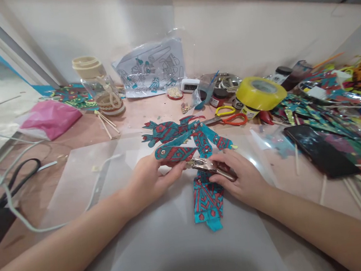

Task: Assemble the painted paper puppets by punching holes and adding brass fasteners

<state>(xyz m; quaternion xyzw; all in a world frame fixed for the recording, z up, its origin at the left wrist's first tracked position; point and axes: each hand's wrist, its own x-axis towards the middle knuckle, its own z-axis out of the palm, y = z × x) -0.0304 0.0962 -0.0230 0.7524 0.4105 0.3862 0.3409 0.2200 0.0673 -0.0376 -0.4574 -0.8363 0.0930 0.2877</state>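
Note:
A teal and red jointed puppet (pixel 197 151) lies flat on clear plastic sheets (pixel 114 171) in the middle of the table. My left hand (pixel 151 180) pinches the edge of one of its arm pieces (pixel 175 152). My right hand (pixel 241 176) is closed round a metal punch plier (pixel 208 166), whose jaws sit at the puppet's waist, just above its skirt piece (pixel 207 200). The two hands almost meet over the puppet.
Orange-handled scissors (pixel 232 119) and a yellow tape roll (pixel 260 92) lie beyond the puppet. A dark phone (pixel 317 149) and a heap of coloured puppet parts (pixel 332 101) fill the right. A pink bag (pixel 51 117), a jar (pixel 105 91) and cables (pixel 10 180) occupy the left.

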